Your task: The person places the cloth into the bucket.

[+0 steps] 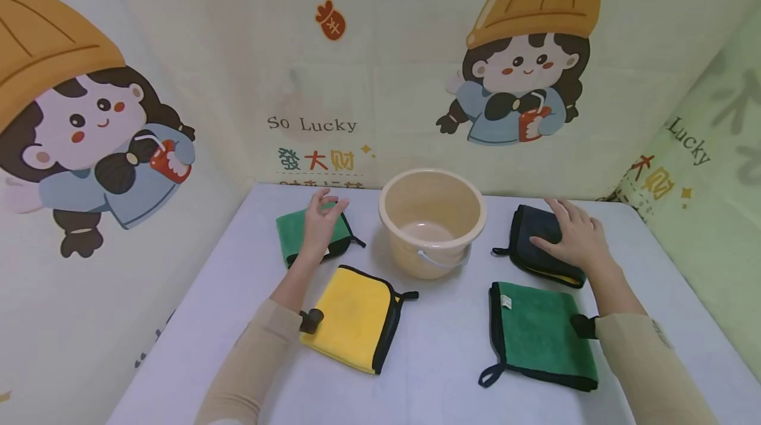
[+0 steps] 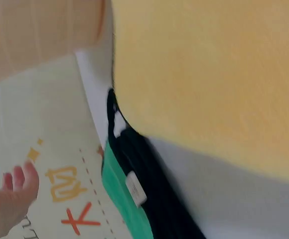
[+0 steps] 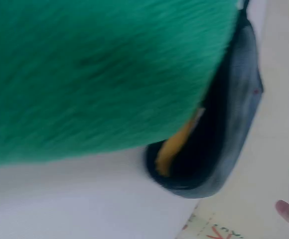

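My left hand (image 1: 321,223) hovers over the small-looking folded green towel (image 1: 291,230) at the back left, fingers loosely bent and holding nothing. In the left wrist view that towel (image 2: 122,181) shows its black edge and white tag. Over the folded dark grey towel (image 1: 528,233) at the back right, my right hand (image 1: 573,236) spreads its fingers, overlapping the towel's right part. A folded yellow towel (image 1: 353,316) lies under my left wrist. Beneath my right wrist is another folded green towel (image 1: 541,336), which fills much of the right wrist view.
A beige bucket (image 1: 407,256) with a pale handle stands upright at the back middle, between the two rear towels. Black loops stick out from the towels. A patterned cloth backdrop (image 1: 404,81) rises behind the white tabletop (image 1: 440,359) and along its sides.
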{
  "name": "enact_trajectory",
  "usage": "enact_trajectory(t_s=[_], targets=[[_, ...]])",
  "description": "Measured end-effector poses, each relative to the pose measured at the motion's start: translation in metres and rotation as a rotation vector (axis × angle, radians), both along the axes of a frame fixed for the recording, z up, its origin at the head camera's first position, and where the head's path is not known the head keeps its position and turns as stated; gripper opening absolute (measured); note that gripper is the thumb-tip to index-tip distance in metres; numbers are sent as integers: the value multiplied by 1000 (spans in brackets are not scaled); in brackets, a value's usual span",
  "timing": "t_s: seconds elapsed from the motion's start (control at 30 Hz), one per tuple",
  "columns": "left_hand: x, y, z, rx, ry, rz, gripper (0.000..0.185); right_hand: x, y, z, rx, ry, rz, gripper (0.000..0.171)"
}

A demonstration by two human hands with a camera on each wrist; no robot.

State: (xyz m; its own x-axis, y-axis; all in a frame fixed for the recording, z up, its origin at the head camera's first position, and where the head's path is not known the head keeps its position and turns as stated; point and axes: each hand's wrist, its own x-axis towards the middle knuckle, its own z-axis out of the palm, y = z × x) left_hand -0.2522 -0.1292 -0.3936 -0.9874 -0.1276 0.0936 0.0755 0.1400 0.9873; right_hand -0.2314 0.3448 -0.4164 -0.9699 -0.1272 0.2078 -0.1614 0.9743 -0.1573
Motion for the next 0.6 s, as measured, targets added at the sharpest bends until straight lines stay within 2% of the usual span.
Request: enact_trajectory(t_s=[0.07, 0.13, 0.27, 0.43, 0.6], targets=[[2, 7, 4, 160, -80, -35, 57, 0, 3, -7, 21, -50, 13, 91], [3, 15, 7, 280, -168, -72, 53, 0, 5, -12, 40, -98, 22, 90], [4, 27, 11, 414, -299, -135, 44, -1, 8, -21, 83, -191, 45, 87], [2, 38, 14, 450, -376, -214, 45, -3, 9, -29, 126, -272, 70, 84], [-2, 44, 19, 435, -419, -237, 46, -2, 10, -34, 167, -292, 78, 83]])
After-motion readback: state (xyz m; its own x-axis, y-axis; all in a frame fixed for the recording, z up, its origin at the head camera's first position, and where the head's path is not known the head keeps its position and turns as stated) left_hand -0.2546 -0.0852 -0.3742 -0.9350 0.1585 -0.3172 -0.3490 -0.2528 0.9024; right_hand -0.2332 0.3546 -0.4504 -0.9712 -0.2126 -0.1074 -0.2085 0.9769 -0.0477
